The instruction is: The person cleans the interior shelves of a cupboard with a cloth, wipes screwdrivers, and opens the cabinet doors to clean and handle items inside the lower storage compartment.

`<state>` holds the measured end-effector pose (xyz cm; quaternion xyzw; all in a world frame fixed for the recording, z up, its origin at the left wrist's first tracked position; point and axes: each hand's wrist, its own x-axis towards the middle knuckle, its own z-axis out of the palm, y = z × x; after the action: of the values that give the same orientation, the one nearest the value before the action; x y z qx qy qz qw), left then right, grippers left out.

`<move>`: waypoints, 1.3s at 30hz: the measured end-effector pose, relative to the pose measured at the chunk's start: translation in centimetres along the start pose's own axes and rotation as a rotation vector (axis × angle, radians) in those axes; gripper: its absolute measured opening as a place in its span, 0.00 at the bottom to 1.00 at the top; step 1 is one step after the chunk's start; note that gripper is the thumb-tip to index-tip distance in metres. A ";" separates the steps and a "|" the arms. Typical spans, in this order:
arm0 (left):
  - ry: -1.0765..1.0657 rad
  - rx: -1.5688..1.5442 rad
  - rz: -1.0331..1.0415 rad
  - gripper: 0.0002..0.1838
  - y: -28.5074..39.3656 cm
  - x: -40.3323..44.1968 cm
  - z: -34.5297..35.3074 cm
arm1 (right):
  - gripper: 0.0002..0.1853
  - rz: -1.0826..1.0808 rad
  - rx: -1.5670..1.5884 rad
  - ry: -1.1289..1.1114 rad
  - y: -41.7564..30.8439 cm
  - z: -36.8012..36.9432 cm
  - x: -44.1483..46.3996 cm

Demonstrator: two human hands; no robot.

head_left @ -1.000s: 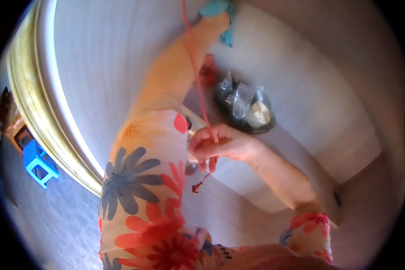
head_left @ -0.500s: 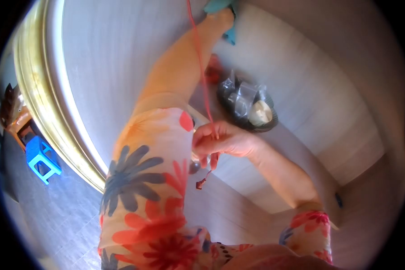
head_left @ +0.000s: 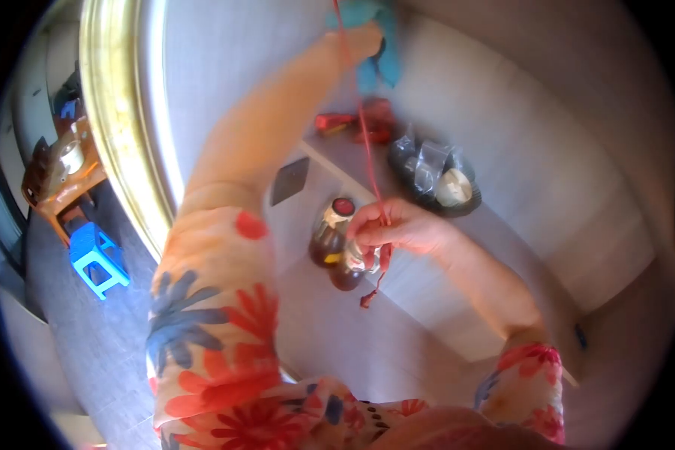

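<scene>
My left hand [head_left: 369, 37], at the end of my raised arm near the top, is wrapped around a teal cloth [head_left: 388, 67]. Its fingers are mostly hidden. A thin red cord [head_left: 366, 135] runs down from the top edge into my right hand [head_left: 401, 229], whose fingers pinch it. Below those fingers dangles the cord's short, dark red end [head_left: 367, 301]. Just behind and left of my right hand stand two bottles with dark contents, one with a red cap [head_left: 343, 206]. The fingers partly cover the second bottle [head_left: 347, 277].
A dark basket [head_left: 469, 202] holds clear plastic packets and a whitish round thing. Red items [head_left: 376, 120] lie beside it, beneath the cloth. On the left are a gold-coloured frame [head_left: 116, 112], a blue stool [head_left: 97, 259] and a wooden table [head_left: 75, 191] with a white pot.
The view has shifted, so the surroundings sit further right. My left arm has swung leftward in view, uncovering the bottles and a grey panel. More teal cloth shows. My right hand still pinches the cord.
</scene>
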<state>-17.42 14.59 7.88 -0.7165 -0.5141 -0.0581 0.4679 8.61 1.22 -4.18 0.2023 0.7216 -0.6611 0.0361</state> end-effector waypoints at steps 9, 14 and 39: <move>0.045 0.067 -0.163 0.09 -1.4 -18.9 -10.1 | 0.10 0.002 -0.032 0.033 0.0 -0.3 -0.4; -0.127 0.000 -0.383 0.12 1.8 -20.2 -16.7 | 0.10 -0.005 -0.065 0.032 -0.3 0.0 -0.1; -0.254 -0.232 -0.155 0.12 1.2 -3.4 -2.8 | 0.10 -0.013 -0.019 0.024 0.5 -0.2 0.0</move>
<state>-16.96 10.22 6.78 -0.7254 -0.6127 -0.0619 0.3076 8.88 1.47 -4.60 0.2052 0.7295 -0.6520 0.0250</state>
